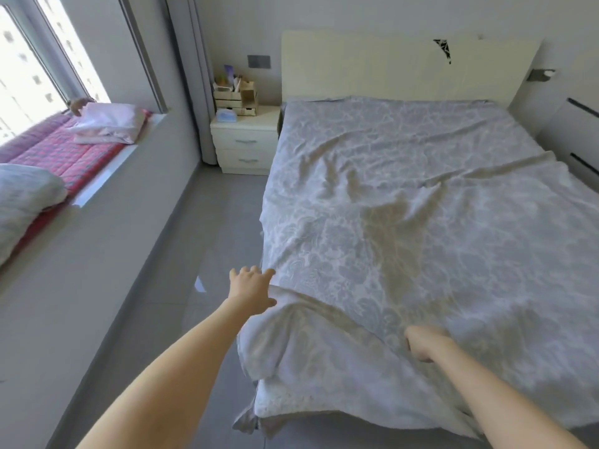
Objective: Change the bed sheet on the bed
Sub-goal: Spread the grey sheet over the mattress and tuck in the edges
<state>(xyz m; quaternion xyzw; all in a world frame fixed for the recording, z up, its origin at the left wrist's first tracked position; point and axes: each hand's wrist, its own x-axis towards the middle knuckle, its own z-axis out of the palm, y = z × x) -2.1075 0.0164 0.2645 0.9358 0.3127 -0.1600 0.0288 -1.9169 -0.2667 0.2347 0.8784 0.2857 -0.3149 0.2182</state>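
Sheet (405, 205) lengthwise toward headboard (372, 66); left hand (251, 288) at its near-left edge

A single wide-angle view is given, taken from head height at the foot of the bed (356, 437), near its left corner. The lens is aimed forward and down along the bed toward the headboard (372, 66), with the nightstand (246, 140) and window ledge (107, 176) caught at the left. The left hand (251, 288) and right hand (424, 343) are seen close by, the forearms entering from the lower edge.
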